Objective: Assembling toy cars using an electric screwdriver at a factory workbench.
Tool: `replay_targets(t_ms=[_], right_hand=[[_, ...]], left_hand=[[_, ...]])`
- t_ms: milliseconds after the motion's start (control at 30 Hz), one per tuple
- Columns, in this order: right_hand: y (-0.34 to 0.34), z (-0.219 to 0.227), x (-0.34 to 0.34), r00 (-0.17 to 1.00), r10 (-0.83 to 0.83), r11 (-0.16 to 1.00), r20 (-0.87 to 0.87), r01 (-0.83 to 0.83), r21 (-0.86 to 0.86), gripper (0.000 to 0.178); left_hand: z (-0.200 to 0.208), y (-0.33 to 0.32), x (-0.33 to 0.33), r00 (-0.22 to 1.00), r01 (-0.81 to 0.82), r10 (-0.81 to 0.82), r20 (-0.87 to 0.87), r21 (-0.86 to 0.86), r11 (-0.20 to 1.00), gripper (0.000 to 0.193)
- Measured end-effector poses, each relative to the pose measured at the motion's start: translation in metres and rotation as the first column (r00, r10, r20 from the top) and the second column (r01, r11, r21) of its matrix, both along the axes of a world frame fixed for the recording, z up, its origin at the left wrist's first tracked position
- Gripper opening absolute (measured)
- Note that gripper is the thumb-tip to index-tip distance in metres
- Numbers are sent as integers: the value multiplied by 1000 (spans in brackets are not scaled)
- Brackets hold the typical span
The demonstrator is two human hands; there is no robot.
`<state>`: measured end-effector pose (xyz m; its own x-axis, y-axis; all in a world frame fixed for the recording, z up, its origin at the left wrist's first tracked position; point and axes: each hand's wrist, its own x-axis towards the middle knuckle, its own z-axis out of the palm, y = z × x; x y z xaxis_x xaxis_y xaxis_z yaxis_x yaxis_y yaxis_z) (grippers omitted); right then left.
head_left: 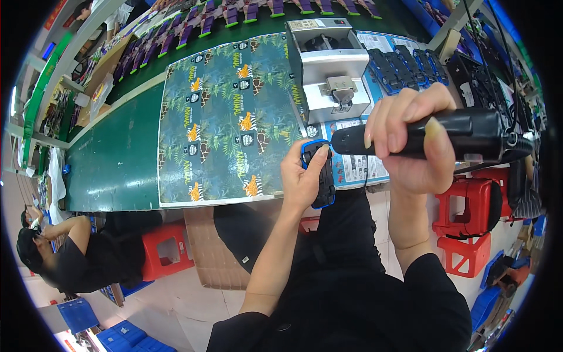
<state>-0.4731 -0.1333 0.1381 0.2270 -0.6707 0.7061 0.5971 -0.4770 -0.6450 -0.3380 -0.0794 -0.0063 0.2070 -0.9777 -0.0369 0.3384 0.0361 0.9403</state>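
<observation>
My left hand [298, 183] grips a black plastic toy car chassis with a blue rim [325, 186] just past the table's front edge, thumb laid on its face. My right hand [410, 138] is wrapped round a black electric screwdriver [474, 130], held nearly level. The screwdriver's narrow nose points left and reaches the upper right side of the chassis; whether its bit touches a screw is hidden. Just beyond the hands stands a grey metal screw feeder [337, 64]. To its right lie several more black and blue chassis [404, 67].
Printed sheets with animal patterns [226, 123] cover the green table [111, 152]. Purple and green toy parts [205, 24] line the far side. Cables hang at the right. Red stools [463, 205] stand at right and left; a person [76, 252] sits at the left.
</observation>
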Motion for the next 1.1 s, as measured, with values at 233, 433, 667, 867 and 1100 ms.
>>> replay_targets(t_ms=[233,433,667,867,1100], right_hand=[[8,-11,2,998,-51,998,-22,51,24,23],[14,-15,5,998,-61,992,-1,61,114,22],[18,-28,12,987,-129,987,-91,136,81,29],[15,-39,12,986,-109,994,-129,104,-43,37],[11,-38,17,993,-73,995,-90,79,59,32]], left_hand=[[-5,-2,-1,997,-29,34,73,-70,997,22],[-8,-2,-3,996,-36,40,76,-58,998,23],[-4,-1,-4,997,-62,64,30,-65,996,18],[4,-1,-6,988,-86,91,122,-51,995,16],[-3,-2,-4,984,-119,130,121,-94,988,17]])
